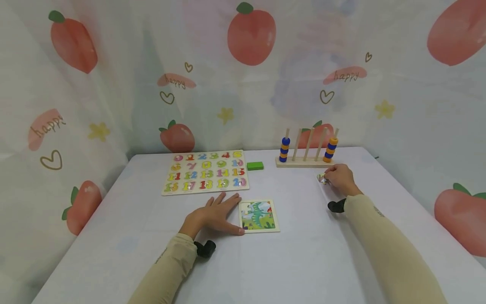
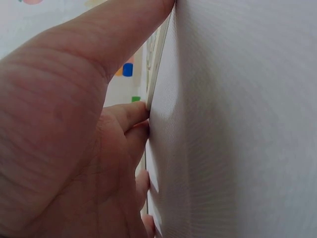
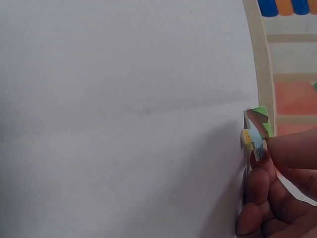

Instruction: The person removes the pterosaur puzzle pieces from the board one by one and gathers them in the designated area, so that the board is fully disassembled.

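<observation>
A small square jigsaw puzzle (image 1: 260, 216) with a green dinosaur in a pale frame lies on the white table. My left hand (image 1: 214, 215) rests at its left side, fingers spread, with the thumb and index fingertip touching the frame (image 2: 157, 62). Farther right, my right hand (image 1: 341, 178) pinches a small printed puzzle piece (image 3: 256, 131) between thumb and fingers. That piece (image 1: 322, 179) is close to the tabletop, just in front of the bead rack. Its lower edge is partly covered by my fingers.
A wooden number board (image 1: 206, 172) lies behind my left hand. Beside its right edge is a green block (image 1: 255, 166). The bead rack (image 1: 305, 163) stands at the back right, with blue and orange beads on its outer pegs. A printed curtain (image 1: 250, 105) hangs behind the table.
</observation>
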{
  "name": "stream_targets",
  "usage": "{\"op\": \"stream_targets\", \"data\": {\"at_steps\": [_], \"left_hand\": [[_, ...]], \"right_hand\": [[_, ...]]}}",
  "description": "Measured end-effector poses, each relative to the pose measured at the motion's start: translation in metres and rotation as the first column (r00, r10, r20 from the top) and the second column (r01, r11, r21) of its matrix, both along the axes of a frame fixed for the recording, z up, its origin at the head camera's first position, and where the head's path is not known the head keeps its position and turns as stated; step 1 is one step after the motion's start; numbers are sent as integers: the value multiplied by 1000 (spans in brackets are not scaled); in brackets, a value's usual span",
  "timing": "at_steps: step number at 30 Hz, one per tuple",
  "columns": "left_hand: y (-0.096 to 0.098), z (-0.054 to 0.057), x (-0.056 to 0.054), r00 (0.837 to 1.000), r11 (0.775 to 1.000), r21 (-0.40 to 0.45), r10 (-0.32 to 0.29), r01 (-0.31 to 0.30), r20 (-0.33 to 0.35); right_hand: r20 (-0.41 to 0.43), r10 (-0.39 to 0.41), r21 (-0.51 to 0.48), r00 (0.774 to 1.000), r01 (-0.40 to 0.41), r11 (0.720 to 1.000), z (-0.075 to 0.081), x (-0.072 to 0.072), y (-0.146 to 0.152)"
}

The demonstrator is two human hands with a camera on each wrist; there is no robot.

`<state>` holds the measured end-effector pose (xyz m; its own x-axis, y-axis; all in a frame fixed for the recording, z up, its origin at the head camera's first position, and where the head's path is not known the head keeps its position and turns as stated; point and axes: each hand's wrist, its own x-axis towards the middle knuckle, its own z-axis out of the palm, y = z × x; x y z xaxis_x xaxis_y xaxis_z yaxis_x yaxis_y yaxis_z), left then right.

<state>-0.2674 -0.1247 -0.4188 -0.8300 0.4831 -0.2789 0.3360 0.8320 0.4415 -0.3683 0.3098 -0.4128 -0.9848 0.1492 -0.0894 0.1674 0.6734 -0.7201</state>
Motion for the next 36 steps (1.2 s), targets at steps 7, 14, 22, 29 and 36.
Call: {"op": "stream_targets", "data": {"at_steps": [7,14,22,29,36], "left_hand": [[0,-1,-1,1000,1000,-7,-2,2,-5],[1,-2,-1,1000,1000,-7,-6,6,-7],[0,-1,-1,1000,1000,-29,0,-1,-11],[-1,-2,0,1000,1000,-13,1,-1,-1],[0,-1,0,1000,1000,-15,2,-2,-3]], "right_hand": [[-11,-27,38,1000,28,999,2,2,-6],[-15,-34,54,999,35,998,4,3,-5],[-25,-49,-18,998,49,999,11,4,-16],[-56,-14,-84,998,9,996,13,6,-33],[-122,59,-93,991,-71,993,12,10,-49]]}}
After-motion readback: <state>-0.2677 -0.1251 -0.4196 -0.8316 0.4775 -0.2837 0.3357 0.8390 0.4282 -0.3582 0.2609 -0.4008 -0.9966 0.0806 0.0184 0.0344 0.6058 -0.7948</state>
